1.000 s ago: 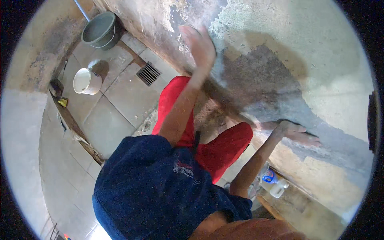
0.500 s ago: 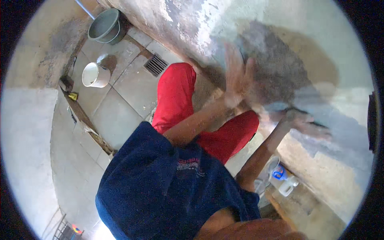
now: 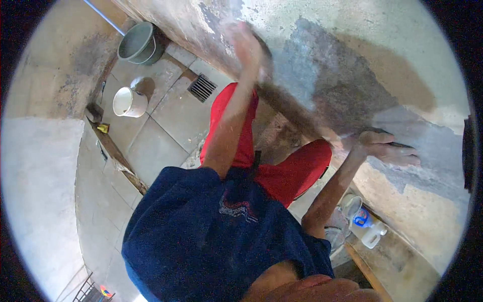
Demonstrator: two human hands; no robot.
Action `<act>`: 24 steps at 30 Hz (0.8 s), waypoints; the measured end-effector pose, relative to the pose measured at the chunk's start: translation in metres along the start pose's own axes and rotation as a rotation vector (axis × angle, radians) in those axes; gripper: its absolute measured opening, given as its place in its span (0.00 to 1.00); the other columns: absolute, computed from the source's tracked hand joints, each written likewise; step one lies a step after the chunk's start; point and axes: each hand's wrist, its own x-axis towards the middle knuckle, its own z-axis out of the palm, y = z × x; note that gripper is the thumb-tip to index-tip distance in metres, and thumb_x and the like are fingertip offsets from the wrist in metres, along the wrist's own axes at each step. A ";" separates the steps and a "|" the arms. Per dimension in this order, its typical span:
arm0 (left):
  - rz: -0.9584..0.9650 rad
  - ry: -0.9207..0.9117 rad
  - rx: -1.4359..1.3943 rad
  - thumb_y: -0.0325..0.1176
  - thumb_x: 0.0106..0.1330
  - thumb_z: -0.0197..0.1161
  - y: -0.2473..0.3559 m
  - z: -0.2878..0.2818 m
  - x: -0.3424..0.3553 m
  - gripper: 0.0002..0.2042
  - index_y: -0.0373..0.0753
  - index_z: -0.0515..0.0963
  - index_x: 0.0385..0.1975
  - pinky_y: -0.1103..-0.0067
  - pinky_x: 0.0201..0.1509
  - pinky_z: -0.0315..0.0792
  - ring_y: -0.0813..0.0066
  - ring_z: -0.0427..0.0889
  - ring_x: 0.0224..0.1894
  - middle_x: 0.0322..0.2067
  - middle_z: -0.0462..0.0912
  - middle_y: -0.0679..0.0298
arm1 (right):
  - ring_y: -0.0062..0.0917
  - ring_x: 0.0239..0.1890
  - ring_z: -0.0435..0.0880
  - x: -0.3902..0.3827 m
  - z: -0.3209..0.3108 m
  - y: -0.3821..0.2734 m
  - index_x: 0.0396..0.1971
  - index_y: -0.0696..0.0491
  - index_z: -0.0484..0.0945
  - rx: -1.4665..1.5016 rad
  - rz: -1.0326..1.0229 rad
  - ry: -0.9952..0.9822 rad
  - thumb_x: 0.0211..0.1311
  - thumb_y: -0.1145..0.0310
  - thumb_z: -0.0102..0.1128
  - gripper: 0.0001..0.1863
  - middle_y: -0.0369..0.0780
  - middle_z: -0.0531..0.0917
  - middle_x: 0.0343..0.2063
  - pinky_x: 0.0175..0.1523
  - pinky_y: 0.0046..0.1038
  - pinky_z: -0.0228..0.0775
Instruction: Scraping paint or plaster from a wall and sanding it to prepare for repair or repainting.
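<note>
Wall (image 3: 445, 80) fills the far right, its peeled grey patch (image 3: 347, 80) lying to the right of the left hand and beyond the right, long axis slanting from far left to near right. The right hand (image 3: 391, 149) is nearer, laid along the patch's near edge, fingers long, thumb apart; the left hand (image 3: 246, 46), left of it, blurs too much to tell its grasp.

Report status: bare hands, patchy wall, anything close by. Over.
Right bare hand: fingers extended, apparently against patchy grey-and-cream wall. Left bare hand: blurred, wall contact unclear. Close by: red-trousered right knee, between forearms.
</note>
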 end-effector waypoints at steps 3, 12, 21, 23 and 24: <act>-0.038 0.093 -0.081 0.49 0.73 0.35 -0.009 0.019 -0.011 0.33 0.18 0.55 0.58 0.64 0.69 0.49 0.44 0.56 0.65 0.60 0.57 0.31 | 0.52 0.69 0.48 0.003 0.003 -0.005 0.64 0.63 0.55 0.019 0.004 0.004 0.70 0.49 0.34 0.35 0.56 0.51 0.67 0.69 0.52 0.38; 0.198 -0.274 -0.044 0.39 0.72 0.38 -0.027 -0.003 0.014 0.26 0.19 0.51 0.59 0.63 0.68 0.50 0.39 0.60 0.61 0.59 0.56 0.28 | 0.53 0.68 0.48 0.006 -0.004 0.003 0.64 0.63 0.55 -0.029 -0.026 -0.013 0.70 0.48 0.33 0.35 0.57 0.51 0.66 0.68 0.53 0.38; 0.416 0.098 0.028 0.40 0.72 0.39 -0.038 0.047 -0.027 0.30 0.21 0.45 0.64 0.67 0.72 0.39 0.48 0.43 0.69 0.66 0.42 0.36 | 0.54 0.68 0.48 0.007 -0.003 0.003 0.64 0.63 0.55 -0.020 -0.021 -0.020 0.70 0.48 0.32 0.35 0.58 0.51 0.66 0.68 0.54 0.38; 0.360 0.163 0.053 0.39 0.71 0.40 -0.027 0.047 -0.034 0.29 0.22 0.48 0.63 0.67 0.70 0.47 0.50 0.51 0.67 0.63 0.49 0.36 | 0.55 0.68 0.48 0.003 0.004 -0.002 0.64 0.63 0.55 -0.002 -0.009 -0.019 0.70 0.48 0.32 0.35 0.58 0.51 0.66 0.68 0.54 0.38; 0.335 0.189 0.059 0.39 0.71 0.40 -0.019 0.049 -0.037 0.28 0.22 0.50 0.63 0.68 0.68 0.50 0.51 0.54 0.65 0.62 0.53 0.36 | 0.55 0.68 0.48 0.003 0.001 0.002 0.64 0.63 0.55 -0.006 -0.014 -0.018 0.70 0.48 0.32 0.35 0.58 0.51 0.66 0.68 0.54 0.38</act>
